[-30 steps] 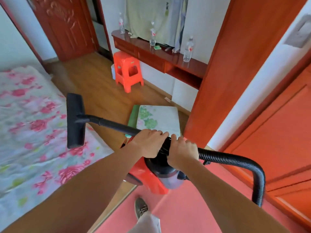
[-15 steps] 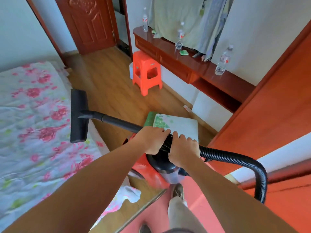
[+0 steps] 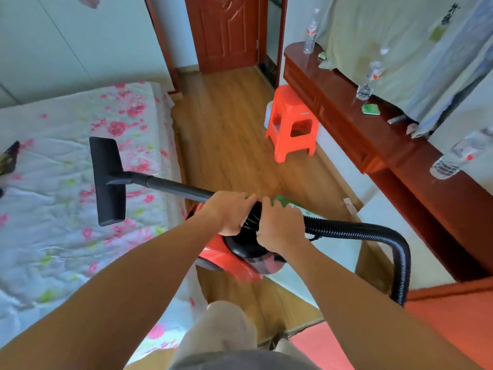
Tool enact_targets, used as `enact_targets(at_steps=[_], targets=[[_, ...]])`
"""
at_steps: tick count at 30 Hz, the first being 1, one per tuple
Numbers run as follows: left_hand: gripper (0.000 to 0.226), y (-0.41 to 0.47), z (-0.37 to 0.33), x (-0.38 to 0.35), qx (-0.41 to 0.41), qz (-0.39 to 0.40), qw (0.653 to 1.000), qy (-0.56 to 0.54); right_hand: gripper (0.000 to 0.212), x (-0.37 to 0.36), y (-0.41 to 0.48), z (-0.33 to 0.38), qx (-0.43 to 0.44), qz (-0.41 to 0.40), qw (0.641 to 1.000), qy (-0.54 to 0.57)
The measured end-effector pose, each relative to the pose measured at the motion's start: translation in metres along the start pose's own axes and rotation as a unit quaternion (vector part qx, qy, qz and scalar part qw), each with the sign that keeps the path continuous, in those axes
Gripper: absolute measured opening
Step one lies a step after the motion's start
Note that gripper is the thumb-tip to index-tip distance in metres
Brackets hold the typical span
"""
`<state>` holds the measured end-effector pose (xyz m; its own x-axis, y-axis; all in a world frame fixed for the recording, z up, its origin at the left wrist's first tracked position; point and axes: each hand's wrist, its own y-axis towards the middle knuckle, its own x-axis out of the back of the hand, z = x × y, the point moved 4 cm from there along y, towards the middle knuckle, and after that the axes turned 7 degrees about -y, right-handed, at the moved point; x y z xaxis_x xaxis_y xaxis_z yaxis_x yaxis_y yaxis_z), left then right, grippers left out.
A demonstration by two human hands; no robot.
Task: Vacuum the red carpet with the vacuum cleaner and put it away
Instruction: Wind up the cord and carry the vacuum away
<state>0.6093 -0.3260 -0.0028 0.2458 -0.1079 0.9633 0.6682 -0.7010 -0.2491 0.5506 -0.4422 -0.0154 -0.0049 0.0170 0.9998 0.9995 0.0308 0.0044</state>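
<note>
I carry the red vacuum cleaner (image 3: 229, 263) off the floor in front of me. My left hand (image 3: 226, 209) and my right hand (image 3: 280, 225) both grip its black top handle together with the hose end. The black wand (image 3: 173, 185) sticks out to the left, and its flat floor nozzle (image 3: 106, 180) hovers over the bed. From my right hand the ribbed black hose (image 3: 373, 231) loops right and down. The red carpet (image 3: 440, 321) lies at the bottom right, behind my right arm.
A bed with a floral sheet (image 3: 66, 182) fills the left. A wooden floor strip (image 3: 226, 134) runs ahead to a red door (image 3: 224, 30). An orange plastic stool (image 3: 292, 126) stands beside a dark red wall shelf (image 3: 373, 140) holding water bottles. A green-patterned cushion (image 3: 282, 201) lies just beyond my hands.
I have stepped forward off the carpet onto the wooden floor, with the vacuum carried along. The view has swung left, so the stool and shelf now sit further right.
</note>
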Motion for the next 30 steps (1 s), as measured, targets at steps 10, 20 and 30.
enact_targets(at_steps=[10,20,30], targets=[[0.049,0.083,0.134,-0.006,0.079,0.013,0.995,-0.063,0.043,-0.033,0.172,0.023,0.104,0.040,0.993,-0.026],[0.046,0.178,0.358,0.067,0.109,-0.028,0.991,-0.065,0.042,-0.003,0.424,0.097,0.148,-0.001,0.988,-0.042],[0.046,0.291,0.515,0.126,0.116,-0.029,0.992,-0.039,0.040,-0.002,0.628,0.115,0.153,-0.021,0.988,-0.019]])
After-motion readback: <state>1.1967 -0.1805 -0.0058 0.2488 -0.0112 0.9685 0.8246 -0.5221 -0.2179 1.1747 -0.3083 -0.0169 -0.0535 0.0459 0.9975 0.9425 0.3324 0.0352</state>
